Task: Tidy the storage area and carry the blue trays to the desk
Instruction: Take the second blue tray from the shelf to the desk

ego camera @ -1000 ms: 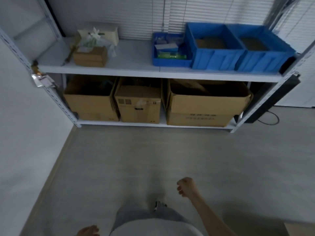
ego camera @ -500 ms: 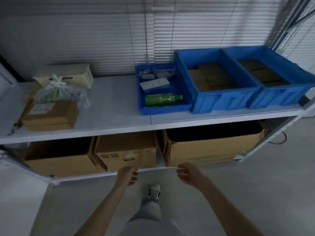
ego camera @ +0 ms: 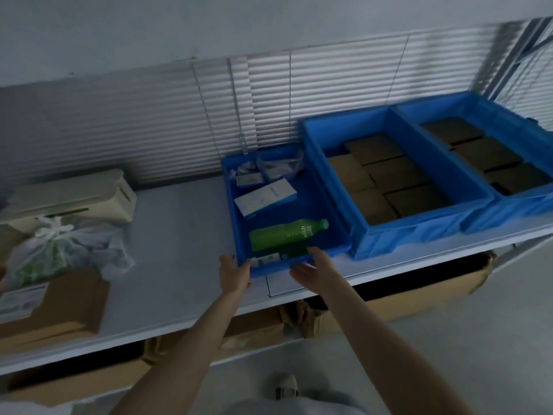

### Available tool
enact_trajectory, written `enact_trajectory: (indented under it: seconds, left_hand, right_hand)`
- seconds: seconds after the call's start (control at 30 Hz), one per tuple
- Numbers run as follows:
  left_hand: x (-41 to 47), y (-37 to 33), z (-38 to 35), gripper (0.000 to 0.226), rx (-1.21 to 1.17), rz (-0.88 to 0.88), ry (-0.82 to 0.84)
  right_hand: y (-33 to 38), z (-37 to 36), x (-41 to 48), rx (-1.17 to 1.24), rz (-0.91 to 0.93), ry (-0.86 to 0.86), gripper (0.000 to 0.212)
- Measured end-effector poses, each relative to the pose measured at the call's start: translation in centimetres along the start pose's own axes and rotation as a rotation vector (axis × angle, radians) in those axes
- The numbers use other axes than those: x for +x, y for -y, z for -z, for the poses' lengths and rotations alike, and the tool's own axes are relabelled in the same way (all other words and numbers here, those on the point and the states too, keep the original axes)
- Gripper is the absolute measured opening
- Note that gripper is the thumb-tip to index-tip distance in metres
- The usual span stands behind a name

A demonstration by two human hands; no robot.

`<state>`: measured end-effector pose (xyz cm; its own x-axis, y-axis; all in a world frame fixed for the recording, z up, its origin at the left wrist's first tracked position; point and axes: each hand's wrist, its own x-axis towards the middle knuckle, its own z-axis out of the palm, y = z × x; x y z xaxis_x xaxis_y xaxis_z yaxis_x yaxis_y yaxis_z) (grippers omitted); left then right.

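Observation:
A small blue tray [ego camera: 316, 205] sits on the white shelf [ego camera: 185, 235], holding a green bottle [ego camera: 287, 235], a white box [ego camera: 264, 197] and small packets at its back. My left hand [ego camera: 235, 274] grips the tray's front left corner. My right hand [ego camera: 311, 269] clasps the front rim, thumb over the edge. Right of it, two larger blue crates [ego camera: 419, 224] [ego camera: 508, 205] stand side by side, touching, each filled with several brown cardboard boxes.
On the shelf's left stand a beige plastic box [ego camera: 74, 199], a knotted plastic bag [ego camera: 57, 253] and a labelled cardboard box [ego camera: 59, 307]. Open cardboard cartons [ego camera: 419, 298] fill the lower shelf. Window blinds [ego camera: 329, 94] hang right behind the shelf. My shoe [ego camera: 285, 384] is on the grey floor.
I have stepped up close to the shelf. Both hands rose from waist height and came onto the front edge of the small blue tray.

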<state>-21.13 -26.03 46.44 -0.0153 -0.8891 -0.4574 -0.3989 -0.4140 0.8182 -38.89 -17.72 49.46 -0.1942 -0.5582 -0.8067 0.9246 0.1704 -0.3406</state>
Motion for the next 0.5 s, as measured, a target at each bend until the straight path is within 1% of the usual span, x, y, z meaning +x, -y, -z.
enact_trajectory:
  seconds: [0.03,0.1,0.17,0.2,0.27,0.33,0.4,0.5]
  left_hand:
    - [0.3,0.1,-0.2,0.039,0.008,-0.003,-0.016]
    - [0.8,0.5,-0.5,0.028,0.047,-0.027,-0.044]
    - [0.8,0.6,-0.2,0.021,0.092,-0.049,-0.052]
    - [0.6,0.6,-0.2,0.02,0.107,-0.06,-0.054]
    - [-0.6,0.5,0.2,0.021,0.134,-0.084,-0.059]
    - [-2.1,1.1,0.5,0.023,0.194,-0.098,-0.064]
    - [-3.6,2.1,1.0,0.025,0.251,-0.092,-0.057]
    - [-5.2,3.1,1.6,0.031,0.303,-0.135,-0.083]
  right_hand:
    - [0.0,-0.5,0.6,0.059,-0.019,-0.009,0.023]
    - [-0.1,-1.0,1.6,0.034,-0.016,-0.055,0.031]
    - [-0.4,-1.1,2.1,-0.056,0.03,-0.107,0.023]
    - [-0.5,-1.1,2.1,-0.063,0.06,-0.136,0.019]
    - [-1.0,-0.7,1.9,-0.076,0.111,-0.192,0.02]
    - [-1.8,0.4,1.5,-0.123,0.107,-0.243,0.02]
    - [-2.7,1.4,0.7,-0.142,0.094,-0.28,0.014]
    - [-3.8,2.3,-0.5,-0.165,0.12,-0.349,0.016]
